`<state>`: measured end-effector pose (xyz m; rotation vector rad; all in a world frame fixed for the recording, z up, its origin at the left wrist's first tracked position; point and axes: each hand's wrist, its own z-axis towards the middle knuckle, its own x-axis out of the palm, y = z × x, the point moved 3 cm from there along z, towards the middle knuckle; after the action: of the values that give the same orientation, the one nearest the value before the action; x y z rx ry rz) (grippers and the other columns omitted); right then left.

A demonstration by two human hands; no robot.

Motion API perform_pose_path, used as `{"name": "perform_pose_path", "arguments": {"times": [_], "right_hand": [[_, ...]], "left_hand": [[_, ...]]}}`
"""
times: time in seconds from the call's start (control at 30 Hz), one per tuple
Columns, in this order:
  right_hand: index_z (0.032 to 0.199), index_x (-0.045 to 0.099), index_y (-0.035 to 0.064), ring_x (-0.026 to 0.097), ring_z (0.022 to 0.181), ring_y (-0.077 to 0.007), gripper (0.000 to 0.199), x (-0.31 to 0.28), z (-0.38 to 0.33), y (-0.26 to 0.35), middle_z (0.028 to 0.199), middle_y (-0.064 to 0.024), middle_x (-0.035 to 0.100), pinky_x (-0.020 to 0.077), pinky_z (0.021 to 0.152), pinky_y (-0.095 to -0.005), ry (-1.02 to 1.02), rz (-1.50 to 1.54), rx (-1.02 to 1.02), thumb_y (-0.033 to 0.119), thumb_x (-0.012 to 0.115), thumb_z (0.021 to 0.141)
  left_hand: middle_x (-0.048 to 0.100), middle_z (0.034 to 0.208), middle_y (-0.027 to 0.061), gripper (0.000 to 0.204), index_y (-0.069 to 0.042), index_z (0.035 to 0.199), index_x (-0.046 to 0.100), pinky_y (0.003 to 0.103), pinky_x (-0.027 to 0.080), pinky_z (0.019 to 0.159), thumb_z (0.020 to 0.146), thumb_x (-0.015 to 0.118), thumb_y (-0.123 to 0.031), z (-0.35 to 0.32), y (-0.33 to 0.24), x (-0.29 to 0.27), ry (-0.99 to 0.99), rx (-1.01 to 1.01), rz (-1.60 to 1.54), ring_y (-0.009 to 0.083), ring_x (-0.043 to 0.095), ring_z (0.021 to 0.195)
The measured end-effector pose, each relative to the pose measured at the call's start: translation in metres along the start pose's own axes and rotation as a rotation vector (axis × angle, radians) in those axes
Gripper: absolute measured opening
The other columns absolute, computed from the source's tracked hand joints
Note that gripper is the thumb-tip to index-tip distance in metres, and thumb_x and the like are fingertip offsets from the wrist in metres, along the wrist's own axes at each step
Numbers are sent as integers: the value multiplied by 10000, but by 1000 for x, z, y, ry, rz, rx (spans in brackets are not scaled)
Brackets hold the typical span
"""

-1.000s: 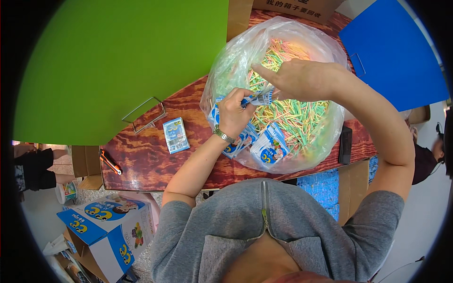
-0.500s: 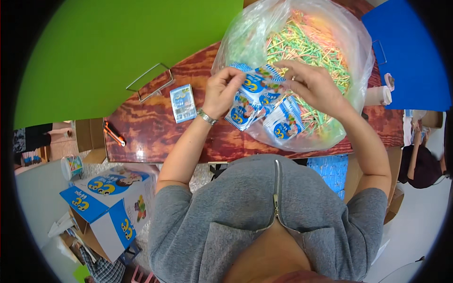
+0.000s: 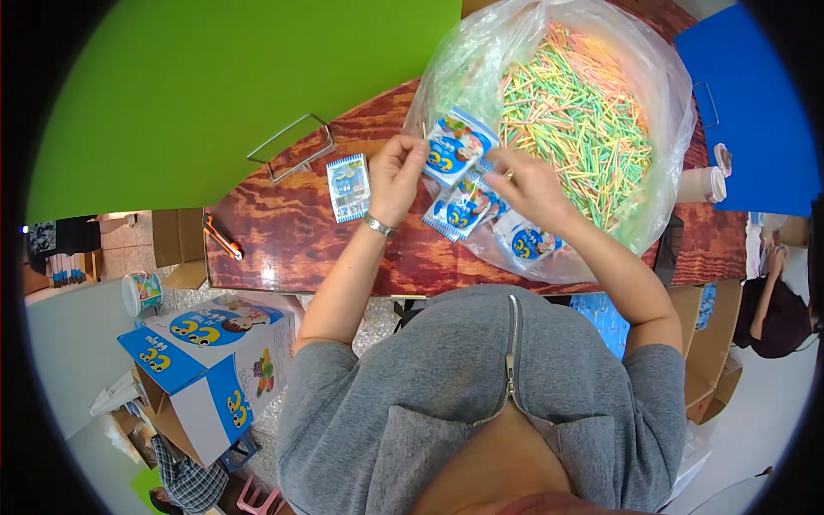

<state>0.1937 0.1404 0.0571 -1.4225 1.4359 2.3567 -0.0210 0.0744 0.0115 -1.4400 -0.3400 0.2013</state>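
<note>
My left hand [image 3: 399, 180] pinches the left edge of a blue-and-white printed packet [image 3: 453, 153] between thumb and fingers. The fingers of my right hand [image 3: 534, 190], slightly blurred, are closed at the packet's right lower corner. Just below it, more such packets [image 3: 463, 211] lie at the near rim of a large clear plastic bag [image 3: 453, 73], one packet [image 3: 518, 239] partly under my right wrist. The open bag holds a heap of thin pastel sticks [image 3: 579, 129] in green, yellow and pink. Left of my left hand, a single packet [image 3: 348, 190] lies flat on the table.
The red-brown wood-patterned table [image 3: 292, 249] carries an orange cutter [image 3: 223, 238] at left and a whitish roll [image 3: 699, 184] at right. Green [image 3: 223, 94] and blue [image 3: 755, 94] panels with metal handles flank it. A printed carton [image 3: 206, 360] stands lower left; other people are at both sides.
Several packets were bunched between my hands; now one is held up, front showing, and the others lie below it. My right hand has moved nearer and down, off the stick heap.
</note>
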Motion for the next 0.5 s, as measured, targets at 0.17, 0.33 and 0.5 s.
{"name": "perform_pose_path", "arguments": {"times": [0.17,0.33,0.5], "right_hand": [[1082,629,-3,635,807,-135,236,-49,23,11,911,-63,687,514,734,-319,-59,302,98,177,596,933],[838,591,9,580,711,-366,206,-67,23,25,725,-153,555,462,641,-421,-70,-79,-201,185,699,846],[933,616,30,615,768,-336,147,-87,20,19,818,-136,603,482,674,-421,-22,-100,-253,134,675,847]], "left_hand": [[616,835,-32,153,2,960,632,190,446,649,955,628,-150,-3,-7,36,98,-42,-100,29,535,736],[624,755,-34,163,-3,930,662,203,435,540,931,654,-165,3,-24,70,284,-105,-28,11,536,659],[645,697,-42,147,-26,763,661,197,434,572,836,755,-111,19,-27,85,509,-124,332,11,535,648]]}}
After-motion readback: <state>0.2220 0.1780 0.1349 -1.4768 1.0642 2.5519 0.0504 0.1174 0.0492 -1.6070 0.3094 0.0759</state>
